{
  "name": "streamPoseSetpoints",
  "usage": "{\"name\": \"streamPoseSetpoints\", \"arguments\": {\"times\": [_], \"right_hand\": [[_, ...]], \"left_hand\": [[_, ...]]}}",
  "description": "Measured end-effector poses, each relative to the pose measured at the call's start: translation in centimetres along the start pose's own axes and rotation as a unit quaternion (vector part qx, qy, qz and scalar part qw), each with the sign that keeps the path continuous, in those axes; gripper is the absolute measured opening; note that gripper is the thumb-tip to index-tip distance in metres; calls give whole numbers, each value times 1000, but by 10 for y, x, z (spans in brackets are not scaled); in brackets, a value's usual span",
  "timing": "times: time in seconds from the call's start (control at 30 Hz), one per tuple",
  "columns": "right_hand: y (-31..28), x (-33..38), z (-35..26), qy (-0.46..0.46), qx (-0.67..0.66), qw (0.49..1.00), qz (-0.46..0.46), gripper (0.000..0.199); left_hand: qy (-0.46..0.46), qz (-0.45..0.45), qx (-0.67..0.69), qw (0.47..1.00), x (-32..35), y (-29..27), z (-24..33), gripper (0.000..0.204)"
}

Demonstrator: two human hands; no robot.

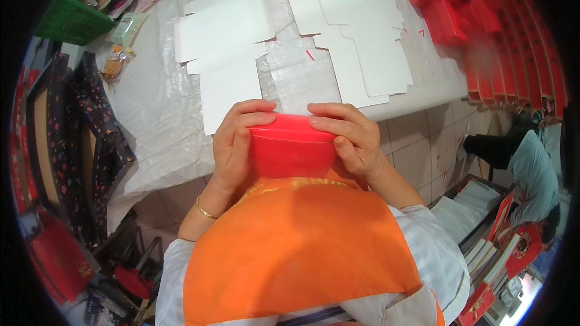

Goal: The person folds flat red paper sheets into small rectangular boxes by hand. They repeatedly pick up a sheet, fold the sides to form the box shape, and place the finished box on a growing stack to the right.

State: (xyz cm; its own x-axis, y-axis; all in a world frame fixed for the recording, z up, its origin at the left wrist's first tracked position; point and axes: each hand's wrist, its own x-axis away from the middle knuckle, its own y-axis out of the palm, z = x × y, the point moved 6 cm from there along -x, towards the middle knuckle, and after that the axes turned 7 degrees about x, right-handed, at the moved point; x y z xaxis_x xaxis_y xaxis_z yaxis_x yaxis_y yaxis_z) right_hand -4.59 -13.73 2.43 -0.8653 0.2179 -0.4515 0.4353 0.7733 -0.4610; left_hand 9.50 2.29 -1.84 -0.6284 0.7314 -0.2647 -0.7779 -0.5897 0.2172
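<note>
Between my two hands, close to the orange apron (296, 241), is a folded red cardboard box (294, 154). My left hand (235, 139) grips its left end, fingers over the top edge and thumb against the near side. At the right end my right hand (353, 139) holds it the same way, fingers curled over the top. Beyond the box, flat white die-cut box blanks lie on the covered table: one blank (229, 42) to the left, and a few overlapping ones (362, 36) to the right.
A green crate (75, 21) of small packets stands far left, with loose packets (118, 60) beside it. Dark floral boxes (84, 139) lean at the left. Red boxes (450, 18) are heaped far right. Another person (534, 169) is bent over at the right, near stacked goods.
</note>
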Motion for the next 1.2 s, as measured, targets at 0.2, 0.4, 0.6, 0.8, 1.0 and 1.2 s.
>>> {"name": "streamPoseSetpoints", "arguments": {"times": [0.2, 0.4, 0.6, 0.8, 1.0, 1.2], "right_hand": [[-7, -7, 0, 46, 45, 997, -40, 31], [-5, -11, 14, 165, 30, 986, -23, 35], [-2, -4, 4, 142, 28, 989, -16, 35], [9, -1, 0, 118, 69, 990, 32, 29], [12, 15, 23, 200, -116, 969, 92, 22], [32, 23, 34, 190, -46, 977, 86, 26]], "left_hand": [[7, -2, -20, 1000, -4, 0, -6, 35], [-20, -6, -68, 997, -12, 11, -8, 22], [-21, -14, -56, 998, -7, 12, -9, 21], [-15, -2, -11, 1000, -3, 16, -20, 17], [-62, 28, 24, 997, 2, 16, -25, 17], [-62, 28, -35, 997, 8, 22, -35, 31]]}}
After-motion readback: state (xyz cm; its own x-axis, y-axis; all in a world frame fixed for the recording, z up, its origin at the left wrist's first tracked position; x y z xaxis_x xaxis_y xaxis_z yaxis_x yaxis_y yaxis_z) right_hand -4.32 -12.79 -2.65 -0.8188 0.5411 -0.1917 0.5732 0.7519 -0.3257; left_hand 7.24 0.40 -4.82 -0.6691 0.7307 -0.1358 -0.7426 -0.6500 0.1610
